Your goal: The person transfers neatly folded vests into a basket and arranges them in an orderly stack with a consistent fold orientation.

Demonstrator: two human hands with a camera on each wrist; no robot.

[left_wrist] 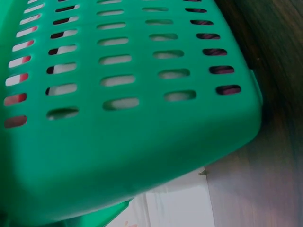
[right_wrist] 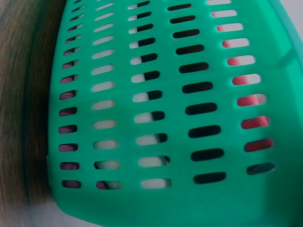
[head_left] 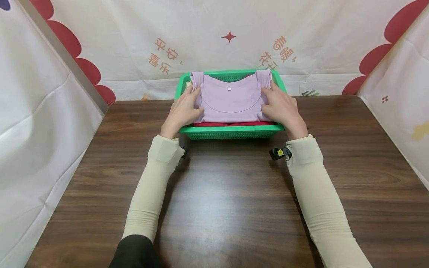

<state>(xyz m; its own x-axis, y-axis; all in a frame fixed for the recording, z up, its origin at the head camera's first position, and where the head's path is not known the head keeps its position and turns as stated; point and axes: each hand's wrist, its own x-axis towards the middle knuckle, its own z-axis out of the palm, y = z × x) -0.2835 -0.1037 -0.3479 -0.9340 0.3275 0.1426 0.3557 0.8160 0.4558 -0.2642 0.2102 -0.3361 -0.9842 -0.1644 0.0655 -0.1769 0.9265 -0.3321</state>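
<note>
A folded lilac top (head_left: 229, 98) with a wide round neckline and a small white label lies in a green plastic basket (head_left: 231, 129). My left hand (head_left: 183, 108) grips its left side, thumb on the cloth. On the opposite side my right hand (head_left: 282, 107) holds the top's right edge. Some fingertips are hidden by the cloth and the hands. Beneath the top, a strip of red cloth (head_left: 231, 124) shows along the front. Both wrist views are filled by the slotted basket wall (left_wrist: 132, 142), with white, black, red and dark purplish cloth visible through the slots.
The basket stands at the far edge of a brown wooden table (head_left: 214, 193). Behind it hangs a white printed curtain (head_left: 207, 33), and white cloth (head_left: 40, 111) borders the left side. A black wrist strap (head_left: 279, 152) sits by the right cuff.
</note>
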